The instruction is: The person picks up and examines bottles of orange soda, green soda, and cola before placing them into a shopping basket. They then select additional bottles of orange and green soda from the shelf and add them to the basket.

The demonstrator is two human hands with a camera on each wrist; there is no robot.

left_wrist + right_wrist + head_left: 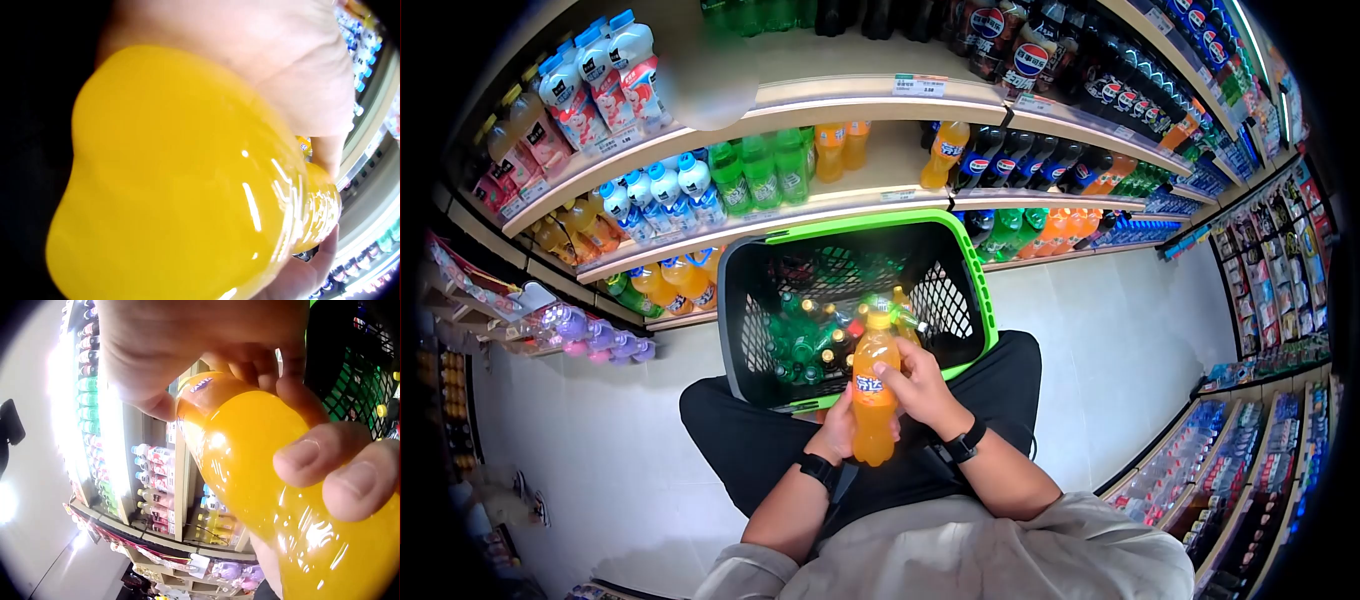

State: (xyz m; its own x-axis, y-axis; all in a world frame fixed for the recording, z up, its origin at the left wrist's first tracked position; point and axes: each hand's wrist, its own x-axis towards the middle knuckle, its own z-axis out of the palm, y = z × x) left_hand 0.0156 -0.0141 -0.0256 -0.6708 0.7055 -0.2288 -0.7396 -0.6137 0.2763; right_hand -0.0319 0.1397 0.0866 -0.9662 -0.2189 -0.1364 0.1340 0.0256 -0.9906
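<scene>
Both hands hold a bottle of orange soda (873,432), cap up, above the near edge of a black and green shopping basket (981,290). My left hand (836,433) grips its lower left side; in the right wrist view, curled fingertips (356,484) press on the orange body. Higher up, my right hand (927,388) grips the bottle's right side with the thumb on the label. The left wrist view shows mostly the bottle's rounded base (169,175) beside the palm. Inside the basket lie several green bottles (802,345) and yellow-capped bottles (827,357).
Shelves (800,105) of drinks rise behind the basket, with orange soda (946,152), green bottles (758,170) and dark cola bottles (1010,158). Another drinks rack (1240,450) stands at the right. Purple items (595,332) hang at the left. Two knees (1015,375) flank the basket.
</scene>
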